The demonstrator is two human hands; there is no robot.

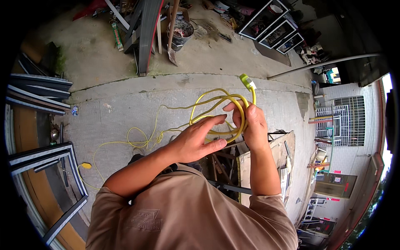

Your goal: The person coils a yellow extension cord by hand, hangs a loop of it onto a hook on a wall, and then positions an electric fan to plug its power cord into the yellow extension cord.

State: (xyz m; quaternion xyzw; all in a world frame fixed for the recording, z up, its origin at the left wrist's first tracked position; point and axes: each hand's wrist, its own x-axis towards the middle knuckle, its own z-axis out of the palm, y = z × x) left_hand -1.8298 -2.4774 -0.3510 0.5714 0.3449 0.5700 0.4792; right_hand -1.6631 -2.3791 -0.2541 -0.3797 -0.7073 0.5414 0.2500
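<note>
A yellow power cable (214,99) is wound into several loose loops in front of my chest. My right hand (255,127) is closed around one side of the loops, its thumb up along the cable. Above that hand a short end stands up, tipped with a yellow-green plug or connector (246,80). My left hand (193,141) is at the other side of the coil, fingers stretched out and thumb apart; part of the cable passes behind it. The rest of the cable trails down leftward in tangled turns to the ground, where a yellow end piece (86,165) lies.
Metal frames and profiles (37,93) lie stacked at the left. Ahead stand a dark bucket (181,34), a long-handled shovel (171,52) and a grey steel beam (146,46). A worn wooden board (266,152) is close by my right arm. White-edged frames (271,27) lean farther back.
</note>
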